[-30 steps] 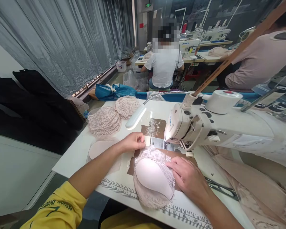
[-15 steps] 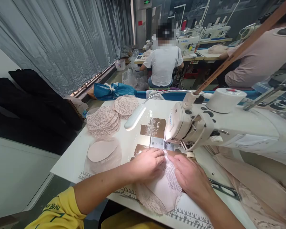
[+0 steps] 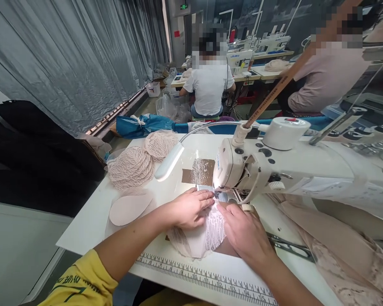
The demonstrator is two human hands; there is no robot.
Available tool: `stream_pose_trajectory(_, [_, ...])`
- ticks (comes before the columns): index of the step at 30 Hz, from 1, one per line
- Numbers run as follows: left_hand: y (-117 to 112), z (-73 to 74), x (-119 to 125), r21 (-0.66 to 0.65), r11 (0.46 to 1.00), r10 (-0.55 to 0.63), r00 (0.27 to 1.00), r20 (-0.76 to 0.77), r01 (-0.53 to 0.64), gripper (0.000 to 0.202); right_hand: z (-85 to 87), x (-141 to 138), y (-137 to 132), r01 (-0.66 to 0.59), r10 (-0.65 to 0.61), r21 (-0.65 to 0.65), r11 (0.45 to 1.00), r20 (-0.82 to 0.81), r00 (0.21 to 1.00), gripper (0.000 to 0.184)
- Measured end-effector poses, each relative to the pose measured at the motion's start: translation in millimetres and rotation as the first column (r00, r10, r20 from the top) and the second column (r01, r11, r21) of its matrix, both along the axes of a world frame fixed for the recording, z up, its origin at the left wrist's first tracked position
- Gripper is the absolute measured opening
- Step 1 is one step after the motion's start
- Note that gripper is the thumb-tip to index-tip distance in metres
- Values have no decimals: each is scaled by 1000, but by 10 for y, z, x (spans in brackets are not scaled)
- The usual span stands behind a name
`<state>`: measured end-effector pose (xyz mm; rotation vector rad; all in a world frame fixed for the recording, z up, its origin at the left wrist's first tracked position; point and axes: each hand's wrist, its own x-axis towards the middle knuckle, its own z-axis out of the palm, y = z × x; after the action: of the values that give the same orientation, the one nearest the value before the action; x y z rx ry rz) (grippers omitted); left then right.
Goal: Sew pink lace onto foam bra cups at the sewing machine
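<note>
A pale pink lace cup piece (image 3: 215, 231) with a smooth lining lies on the sewing table, its far end at the needle area of a white sewing machine (image 3: 231, 165). My left hand (image 3: 190, 208) rests flat on the piece, fingers stretched out together close to the presser foot. On the other side, my right hand (image 3: 247, 229) is closed at the lace's right edge, index finger pointing toward the needle. Its thumb is mostly hidden. The stitching point itself is partly covered by my fingers.
Stacked lace cups (image 3: 130, 168) sit at the table's far left, with a smooth oval pad (image 3: 130, 208) nearer. A lamp (image 3: 170, 161) reaches over the table. A printed ruler (image 3: 204, 278) runs along the front edge. Beige fabric (image 3: 332, 238) lies right. Two people sit ahead.
The lace piece and both hands have moved forward, bringing its near edge away from the ruler. The right index finger now lies closer to the needle. The view has shifted slightly.
</note>
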<state>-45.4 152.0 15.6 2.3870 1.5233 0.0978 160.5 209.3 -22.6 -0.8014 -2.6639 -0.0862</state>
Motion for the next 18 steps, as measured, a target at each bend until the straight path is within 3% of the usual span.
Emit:
stream_pose_trajectory(5, [90, 9, -68, 7, 998, -59, 998, -22, 59, 64, 24, -27, -14, -16, 16, -2, 1000, 12, 1000, 40])
stream_pose_trajectory(9, [36, 5, -61, 46, 998, -42, 998, -50, 44, 62, -48, 45, 30, -46, 45, -79, 996, -18, 999, 40])
stream_pose_trajectory(13, [-182, 51, 13, 188, 982, 16, 1000, 23, -20, 46, -91, 156, 77, -67, 40, -170, 983, -158, 987, 39])
stream_pose_trajectory(18, [-369, 36, 197, 223, 968, 106, 993, 56, -116, 14, 69, 241, 42, -102, 61, -328, 939, -135, 989, 34])
